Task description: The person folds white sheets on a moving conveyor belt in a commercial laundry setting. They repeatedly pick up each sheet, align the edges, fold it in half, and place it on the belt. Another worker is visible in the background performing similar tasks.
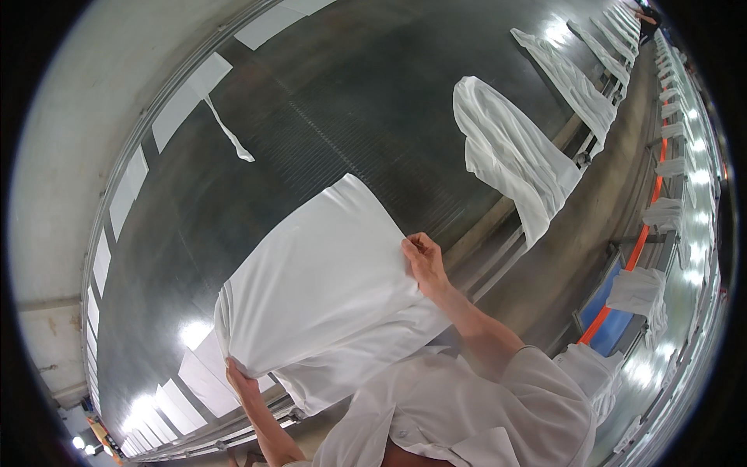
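Note:
A large piece of white fabric [319, 272] is stretched between my two hands over the near edge of the dark table. At its lower left edge my left hand [241, 378] is closed on the cloth. My right hand [425, 263] pinches the right edge, fingers curled. The fabric's far corner points away over the table surface, and its near part falls in folds toward my body. Right of my right hand, another white cloth [510, 148] lies loosely draped over the table's edge.
The long dark table [311, 124] carries white sheets [191, 101] along its far side and more white cloths [572, 78] along its near edge. At the right, an orange rail [642, 245] and a blue panel [611, 315] stand by a second row. Another person [647, 23] is far off.

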`<state>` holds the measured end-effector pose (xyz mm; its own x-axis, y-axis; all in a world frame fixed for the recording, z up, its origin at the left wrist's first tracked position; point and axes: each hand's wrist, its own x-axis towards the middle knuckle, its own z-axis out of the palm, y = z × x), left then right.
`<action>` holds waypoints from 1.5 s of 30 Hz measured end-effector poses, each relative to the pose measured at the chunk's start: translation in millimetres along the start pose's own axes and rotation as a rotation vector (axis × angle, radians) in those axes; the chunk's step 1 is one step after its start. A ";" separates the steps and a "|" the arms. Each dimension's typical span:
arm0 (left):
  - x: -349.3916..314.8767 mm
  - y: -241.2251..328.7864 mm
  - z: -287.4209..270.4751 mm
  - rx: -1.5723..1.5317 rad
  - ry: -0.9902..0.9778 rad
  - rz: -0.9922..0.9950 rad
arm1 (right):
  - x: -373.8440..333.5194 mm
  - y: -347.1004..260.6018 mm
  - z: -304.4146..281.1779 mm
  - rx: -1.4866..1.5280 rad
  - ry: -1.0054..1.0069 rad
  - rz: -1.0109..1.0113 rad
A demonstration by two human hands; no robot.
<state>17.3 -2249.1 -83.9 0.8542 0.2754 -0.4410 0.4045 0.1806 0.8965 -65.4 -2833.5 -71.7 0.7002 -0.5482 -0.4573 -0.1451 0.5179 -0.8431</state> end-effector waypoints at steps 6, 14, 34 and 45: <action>-3.9 -4.4 -22.9 -0.015 0.043 -0.052 | -9.5 7.1 -3.3 0.016 0.057 -0.002; -20.4 -5.3 -32.8 0.181 -0.039 0.023 | -11.4 9.9 -12.5 -0.015 0.033 0.001; -32.4 -16.5 -51.9 -0.006 -0.002 -0.097 | -17.3 3.1 -16.6 -0.077 0.049 -0.016; -51.2 -11.3 -31.8 -0.027 0.065 -0.119 | -21.0 -1.2 -18.4 -0.055 0.060 0.046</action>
<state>-41.5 -2235.3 -72.8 0.7777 0.3108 -0.5464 0.4918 0.2406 0.8368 -92.9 -2834.7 -66.2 0.6491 -0.5639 -0.5105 -0.2157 0.5071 -0.8344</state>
